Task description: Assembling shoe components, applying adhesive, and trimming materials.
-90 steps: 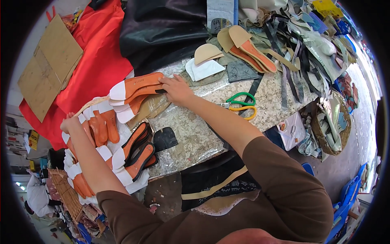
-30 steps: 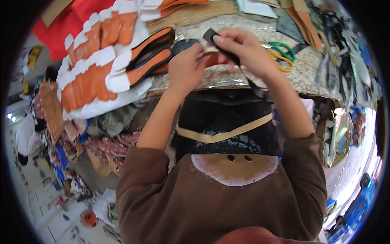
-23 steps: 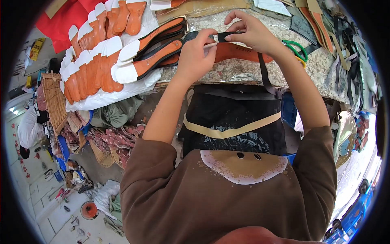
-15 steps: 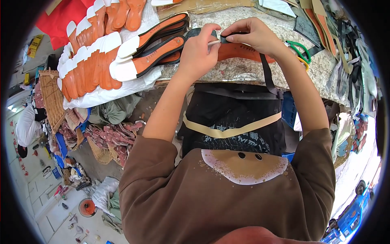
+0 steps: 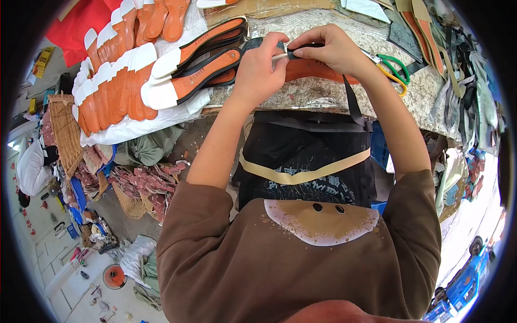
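Observation:
Over the far edge of the worktable, my left hand (image 5: 257, 74) is closed in a pinch on a thin pale edge that looks like part of an insole. Close beside it, my right hand (image 5: 333, 53) pinches a black strip (image 5: 351, 99) against that edge. The strip's loose end hangs down past the table's front edge. Beneath my right hand lies an orange insole (image 5: 313, 72), partly covered by fingers. Whether it is the same piece as the pale edge, I cannot tell. Behind my left hand, a dark piece (image 5: 252, 44) shows partly.
Left of my hands are stacked orange insoles with white ends and black rims (image 5: 202, 72), then rows of similar insoles (image 5: 116, 89) on white sheeting. Scissors with green and yellow handles (image 5: 396, 72) lie by my right forearm. Black and grey strips (image 5: 474, 91) hang at the right.
The view has shifted slightly, and more of the scissors shows beside my right forearm. Both hands keep their pinches close together; the hanging strip has swung a little.

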Motion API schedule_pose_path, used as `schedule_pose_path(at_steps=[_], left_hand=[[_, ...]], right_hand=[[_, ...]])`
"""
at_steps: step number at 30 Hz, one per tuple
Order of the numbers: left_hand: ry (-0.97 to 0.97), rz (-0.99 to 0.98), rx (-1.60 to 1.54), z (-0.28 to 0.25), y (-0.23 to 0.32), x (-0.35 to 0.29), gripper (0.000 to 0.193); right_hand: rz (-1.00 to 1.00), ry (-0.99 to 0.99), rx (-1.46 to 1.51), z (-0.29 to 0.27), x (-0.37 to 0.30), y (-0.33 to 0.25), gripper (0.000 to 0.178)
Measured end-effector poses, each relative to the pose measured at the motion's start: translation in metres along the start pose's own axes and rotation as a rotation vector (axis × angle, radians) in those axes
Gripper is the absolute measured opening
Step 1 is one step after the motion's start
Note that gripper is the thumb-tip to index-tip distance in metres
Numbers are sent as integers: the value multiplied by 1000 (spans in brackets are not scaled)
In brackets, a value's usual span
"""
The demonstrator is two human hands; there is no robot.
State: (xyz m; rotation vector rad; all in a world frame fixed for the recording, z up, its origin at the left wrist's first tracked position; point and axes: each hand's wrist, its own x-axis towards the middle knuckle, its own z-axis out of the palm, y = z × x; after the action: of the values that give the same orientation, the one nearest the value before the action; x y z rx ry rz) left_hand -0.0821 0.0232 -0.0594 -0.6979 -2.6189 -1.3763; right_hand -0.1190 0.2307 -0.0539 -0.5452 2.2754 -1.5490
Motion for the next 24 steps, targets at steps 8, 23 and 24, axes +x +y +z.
schedule_pose_path(at_steps=[8, 23, 24], left_hand=[[89, 54, 72, 10, -3, -3, 17], [10, 122, 165, 0, 6, -7, 13], [6, 123, 164, -2, 10, 1, 13]], right_hand=[[-318, 315, -654, 24, -19, -25, 14], [8, 47, -364, -11, -39, -12, 19], [-167, 135, -565, -9, -39, -14, 17]])
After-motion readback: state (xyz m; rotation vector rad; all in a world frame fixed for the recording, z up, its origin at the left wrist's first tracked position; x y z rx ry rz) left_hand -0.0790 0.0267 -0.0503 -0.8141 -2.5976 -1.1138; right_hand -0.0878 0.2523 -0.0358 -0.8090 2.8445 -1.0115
